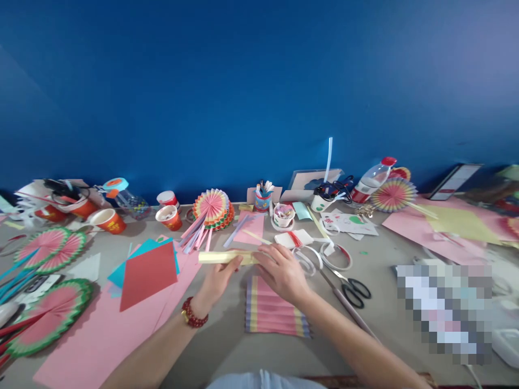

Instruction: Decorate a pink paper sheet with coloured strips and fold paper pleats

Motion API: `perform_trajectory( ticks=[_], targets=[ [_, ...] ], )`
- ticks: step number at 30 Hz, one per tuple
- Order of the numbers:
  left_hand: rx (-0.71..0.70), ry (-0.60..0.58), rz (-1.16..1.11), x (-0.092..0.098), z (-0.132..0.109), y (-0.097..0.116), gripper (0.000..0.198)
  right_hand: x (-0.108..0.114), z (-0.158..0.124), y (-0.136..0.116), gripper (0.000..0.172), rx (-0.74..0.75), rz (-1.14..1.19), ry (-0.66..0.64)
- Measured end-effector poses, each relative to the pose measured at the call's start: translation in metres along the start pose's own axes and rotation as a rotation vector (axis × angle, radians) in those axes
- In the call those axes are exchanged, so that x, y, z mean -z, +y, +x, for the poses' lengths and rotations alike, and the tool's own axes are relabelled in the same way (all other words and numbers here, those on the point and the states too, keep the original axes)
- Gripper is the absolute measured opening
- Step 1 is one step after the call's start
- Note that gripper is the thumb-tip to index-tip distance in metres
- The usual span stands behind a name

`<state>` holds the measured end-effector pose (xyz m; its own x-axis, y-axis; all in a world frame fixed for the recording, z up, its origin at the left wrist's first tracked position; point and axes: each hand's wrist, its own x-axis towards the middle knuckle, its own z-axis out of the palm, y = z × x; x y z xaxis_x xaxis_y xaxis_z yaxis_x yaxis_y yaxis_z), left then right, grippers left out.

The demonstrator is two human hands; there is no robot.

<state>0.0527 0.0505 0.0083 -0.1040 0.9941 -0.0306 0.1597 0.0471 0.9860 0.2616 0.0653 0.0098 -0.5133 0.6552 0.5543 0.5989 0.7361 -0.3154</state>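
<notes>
A pale yellow folded paper strip [209,257] is held level above the table between both hands. My left hand [218,281] grips it from below near the middle, with the thumb along its front and the left end sticking out. My right hand [284,270] is closed over the strip's right part, its fingers hiding that end. Just below the hands lies a pleated paper sheet [275,310] in pink, with yellow and lilac bands along its sides. Black-handled scissors [354,292] rest to the right of my right hand.
Coloured paper sheets [150,275] lie on the left, near watermelon-like paper fans [60,310]. A round paper fan [211,210], paper cups [108,220], tape rolls [338,256] and a plastic bottle [371,181] stand or lie along the back. A blue wall [259,92] rises behind.
</notes>
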Motion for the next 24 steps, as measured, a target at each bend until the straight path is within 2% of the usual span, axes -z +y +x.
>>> perform_trajectory(
  ticks=[3, 5, 9, 11, 15, 19, 24],
  targets=[
    [-0.025, -0.085, -0.028, -0.003, -0.001, -0.002, 0.037, -0.002, 0.000, 0.000, 0.039, -0.191, 0.306, 0.013],
    [-0.033, -0.101, -0.054, -0.004, -0.001, -0.004, 0.036, -0.006, 0.003, -0.002, 0.040, -0.332, 0.572, -0.035],
    [-0.024, -0.061, -0.104, -0.003, -0.003, -0.003, 0.033, -0.017, 0.007, -0.008, 0.040, -0.568, 1.081, -0.065],
    [0.001, -0.026, -0.142, -0.003, -0.004, -0.004, 0.034, -0.023, 0.009, -0.009, 0.037, -0.647, 1.221, -0.050],
    [0.087, 0.027, -0.251, -0.006, -0.004, -0.012, 0.043, -0.030, 0.009, -0.008, 0.035, -0.734, 1.291, -0.031],
    [0.123, 0.027, -0.368, -0.008, 0.001, -0.018, 0.053, -0.028, 0.012, -0.003, 0.030, -0.720, 1.273, -0.052],
    [0.138, 0.064, -0.432, 0.007, 0.006, -0.018, 0.047, -0.024, 0.021, 0.007, 0.025, -0.685, 1.184, -0.063]
  ],
)
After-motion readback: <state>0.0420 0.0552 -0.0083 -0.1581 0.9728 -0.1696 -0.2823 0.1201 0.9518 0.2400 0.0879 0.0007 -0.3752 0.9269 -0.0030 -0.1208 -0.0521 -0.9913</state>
